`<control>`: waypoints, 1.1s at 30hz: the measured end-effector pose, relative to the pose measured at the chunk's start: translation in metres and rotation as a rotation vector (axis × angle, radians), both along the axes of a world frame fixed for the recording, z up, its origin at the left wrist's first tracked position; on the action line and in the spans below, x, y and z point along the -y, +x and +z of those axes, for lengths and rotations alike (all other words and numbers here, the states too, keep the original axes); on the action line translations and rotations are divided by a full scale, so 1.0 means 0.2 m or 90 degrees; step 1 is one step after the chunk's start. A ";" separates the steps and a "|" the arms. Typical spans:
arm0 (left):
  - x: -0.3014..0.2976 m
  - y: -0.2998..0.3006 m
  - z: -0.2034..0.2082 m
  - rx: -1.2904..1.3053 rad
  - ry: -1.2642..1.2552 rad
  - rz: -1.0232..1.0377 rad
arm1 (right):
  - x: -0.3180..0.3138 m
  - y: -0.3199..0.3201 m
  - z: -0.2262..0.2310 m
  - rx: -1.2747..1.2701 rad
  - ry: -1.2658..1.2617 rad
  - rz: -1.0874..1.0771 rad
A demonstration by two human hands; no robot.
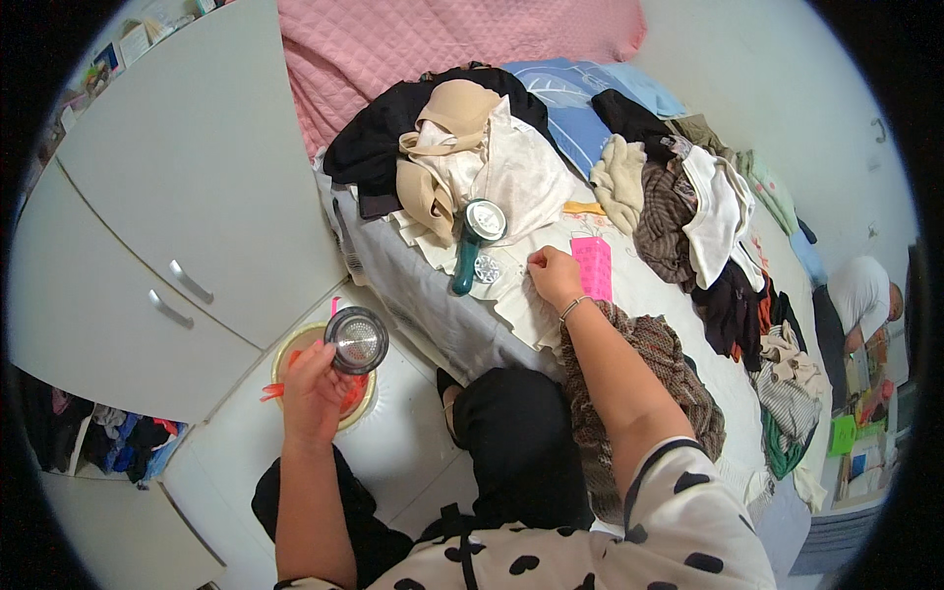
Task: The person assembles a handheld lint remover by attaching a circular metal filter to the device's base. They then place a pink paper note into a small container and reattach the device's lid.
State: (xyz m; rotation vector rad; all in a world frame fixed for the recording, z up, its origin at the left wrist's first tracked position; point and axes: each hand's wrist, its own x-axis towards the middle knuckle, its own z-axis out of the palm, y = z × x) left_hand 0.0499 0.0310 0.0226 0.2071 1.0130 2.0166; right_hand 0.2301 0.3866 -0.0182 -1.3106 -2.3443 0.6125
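Observation:
My left hand (311, 382) is closed on the edge of a round black-rimmed metal mesh cover (357, 341), held above a waste bin (369, 401) with a red bag in it. On the bed lies a dark green fabric shaver (464, 265), its round head uncovered. A small silvery slotted disc, seemingly the blade (487, 268), rests beside its handle on white cloth. My right hand (554, 276) hovers over or touches that cloth, fingers curled together; what they pinch, if anything, is too small to see. Right beside it is a bright pink card (592, 267).
A heap of clothes with a beige bra (457, 108) lies behind the shaver. More clothes (713, 211) spread along the bed's right side, and a brown knitted garment (644, 383) lies under my right forearm. White cabinets (177, 197) stand left. A person (865, 305) bends at far right.

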 end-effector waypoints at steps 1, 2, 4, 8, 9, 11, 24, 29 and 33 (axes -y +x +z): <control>0.01 0.00 0.00 0.000 0.016 -0.018 | -0.01 0.00 0.00 0.004 0.012 -0.008; 0.01 -0.01 0.00 0.001 0.009 -0.014 | -0.01 0.01 0.00 -0.030 -0.022 -0.003; 0.01 -0.01 0.00 0.005 -0.005 -0.008 | -0.02 0.04 0.01 -0.097 -0.090 0.004; 0.01 -0.01 0.00 0.000 0.005 -0.002 | 0.03 0.06 0.06 -0.100 -0.126 0.008; 0.01 -0.01 0.00 0.008 0.001 0.005 | 0.05 0.07 0.07 -0.086 -0.105 0.018; 0.01 -0.01 0.00 0.015 0.001 0.005 | 0.08 0.07 0.08 -0.071 -0.097 0.024; 0.00 0.00 0.00 -0.002 -0.009 -0.004 | -0.01 0.02 0.02 -0.041 0.069 -0.040; 0.00 -0.01 -0.01 -0.010 -0.007 -0.008 | -0.01 -0.02 0.01 0.025 0.077 -0.014; -0.01 0.00 0.01 -0.008 -0.017 -0.008 | -0.02 -0.02 -0.02 0.038 0.110 -0.018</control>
